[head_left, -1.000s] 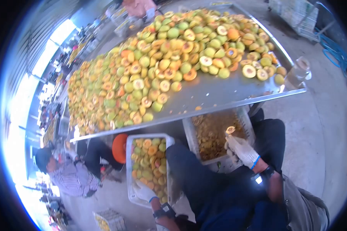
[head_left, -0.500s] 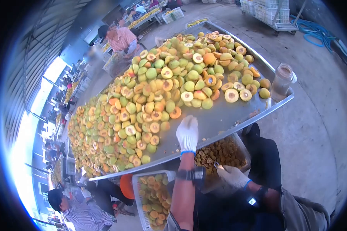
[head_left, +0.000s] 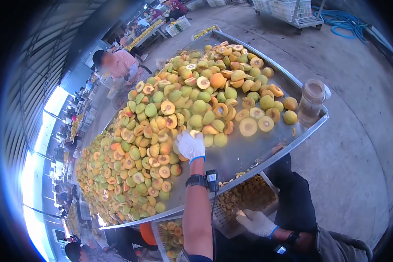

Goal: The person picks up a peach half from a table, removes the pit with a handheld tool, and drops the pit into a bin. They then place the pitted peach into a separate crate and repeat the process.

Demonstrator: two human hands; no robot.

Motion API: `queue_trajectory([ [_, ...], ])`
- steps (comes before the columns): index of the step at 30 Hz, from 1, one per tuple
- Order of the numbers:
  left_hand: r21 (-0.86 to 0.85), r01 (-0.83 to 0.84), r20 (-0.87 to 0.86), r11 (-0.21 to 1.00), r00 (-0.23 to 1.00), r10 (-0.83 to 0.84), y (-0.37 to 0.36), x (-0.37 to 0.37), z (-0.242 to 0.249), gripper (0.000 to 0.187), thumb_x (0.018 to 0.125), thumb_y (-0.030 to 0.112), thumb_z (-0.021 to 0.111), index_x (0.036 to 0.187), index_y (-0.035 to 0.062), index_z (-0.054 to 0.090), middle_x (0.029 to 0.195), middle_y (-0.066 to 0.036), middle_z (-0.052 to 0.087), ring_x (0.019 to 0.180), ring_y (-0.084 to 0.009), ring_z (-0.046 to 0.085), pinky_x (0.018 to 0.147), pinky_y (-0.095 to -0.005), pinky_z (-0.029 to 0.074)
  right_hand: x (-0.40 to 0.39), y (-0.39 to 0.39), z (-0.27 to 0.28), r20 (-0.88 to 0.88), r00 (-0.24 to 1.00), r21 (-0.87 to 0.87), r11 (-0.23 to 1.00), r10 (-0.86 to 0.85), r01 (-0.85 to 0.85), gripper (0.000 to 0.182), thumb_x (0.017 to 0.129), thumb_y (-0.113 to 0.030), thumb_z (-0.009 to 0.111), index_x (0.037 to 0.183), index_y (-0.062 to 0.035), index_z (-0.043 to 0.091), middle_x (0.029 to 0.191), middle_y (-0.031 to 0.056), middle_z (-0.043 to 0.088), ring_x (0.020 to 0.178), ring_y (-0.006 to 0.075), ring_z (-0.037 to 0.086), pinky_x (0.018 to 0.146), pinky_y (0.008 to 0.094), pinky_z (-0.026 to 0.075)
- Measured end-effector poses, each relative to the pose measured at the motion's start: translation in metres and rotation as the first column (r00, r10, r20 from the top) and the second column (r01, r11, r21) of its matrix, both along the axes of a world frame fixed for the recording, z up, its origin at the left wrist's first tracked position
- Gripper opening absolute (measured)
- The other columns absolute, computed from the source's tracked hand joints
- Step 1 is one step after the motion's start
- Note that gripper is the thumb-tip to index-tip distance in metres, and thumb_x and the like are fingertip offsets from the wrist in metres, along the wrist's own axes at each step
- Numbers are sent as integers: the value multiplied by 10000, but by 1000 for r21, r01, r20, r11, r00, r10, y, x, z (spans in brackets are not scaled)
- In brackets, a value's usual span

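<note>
A large heap of halved yellow peaches, many with pits showing, covers a metal table. My left hand, in a white knit glove, reaches to the near edge of the heap. Its fingers are curled at a pale cut peach half, partly hidden by the glove. Lower right, my gloved right hand is closed around a small pitting tool; only its light tip shows now, its metal loop showing earlier. Beside that hand is a crate of brown pits.
A white crate of peach halves stands below the table's near edge, beside something orange. A clear jar stands at the table's right corner. Co-workers work nearby. A crate cart and blue hose are beyond.
My left hand has moved left and away from me, from bare metal to the heap's edge. My right hand has shifted slightly down and left, still holding the tool. The camera view has shifted.
</note>
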State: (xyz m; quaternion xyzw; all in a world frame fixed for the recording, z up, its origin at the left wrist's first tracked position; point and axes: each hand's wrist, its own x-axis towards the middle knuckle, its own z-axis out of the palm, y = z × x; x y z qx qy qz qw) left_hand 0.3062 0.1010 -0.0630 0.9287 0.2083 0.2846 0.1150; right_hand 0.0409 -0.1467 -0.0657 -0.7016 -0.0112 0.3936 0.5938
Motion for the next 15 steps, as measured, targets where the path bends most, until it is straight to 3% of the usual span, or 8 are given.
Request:
queue_trajectory([
  [2,126,28,82,992,996,-38,5,-14,1,531,715,385,799,1079,3,745,1022,-268,712,986,-449,658,886,-508,530,-2,0,1,10,999,22,999,-31,31,482,1039,-432,574,1187,19,659,1002,261,732,996,396,720,882,458,529],
  [4,-318,137,47,938,991,-129,9,-38,11,474,775,329,794,1123,13,729,1057,-238,700,957,-389,670,839,-474,543,-5,-3,-3,53,991,59,992,-119,116,423,1049,-386,585,1138,21,658,909,181,738,885,291,726,816,414,543],
  [5,-317,141,47,938,990,-132,7,-56,15,474,775,329,794,1123,13,729,1057,-238,700,957,-389,670,839,-474,543,-5,-4,-6,53,991,60,991,-122,119,423,1049,-386,585,1138,21,658,909,181,738,885,291,726,816,414,543],
  [7,-949,226,221,221,974,-51,-3,-105,32,330,906,186,740,1193,43,659,1178,-184,651,1059,-345,676,819,-428,565,-5,-7,-5,-80,975,129,968,-208,217,359,1061,-359,584,1026,-7,643,789,71,682,713,158,667,662,335,528],
  [8,-950,217,212,224,976,-45,-4,-127,30,330,906,186,740,1193,43,659,1178,-184,651,1059,-345,676,819,-428,565,-5,-10,1,-107,969,177,955,-223,240,345,1073,-365,566,936,-51,604,727,6,611,601,90,595,544,277,470],
  [10,-862,412,396,-294,911,117,-14,-173,21,266,984,93,665,1237,48,596,1249,-189,626,1087,-325,673,831,-411,579,-9,-8,-2,-131,961,289,918,-244,273,355,1073,-378,563,941,-51,604,736,16,615,589,77,570,529,268,457],
  [12,-858,408,390,-313,913,122,-33,-215,14,288,1002,97,624,1275,20,574,1257,-200,635,1091,-330,667,876,-415,574,-9,-6,7,-171,957,305,912,-233,276,365,1071,-380,566,977,-33,623,752,29,631,620,90,583,561,280,475],
  [15,-843,380,372,-381,923,97,-60,-260,19,319,1006,103,583,1295,-30,552,1261,-220,643,1106,-342,657,950,-429,562,-10,-7,21,164,966,287,947,-197,145,391,1063,-382,577,1091,-1,662,804,73,671,719,134,618,663,324,510],
])
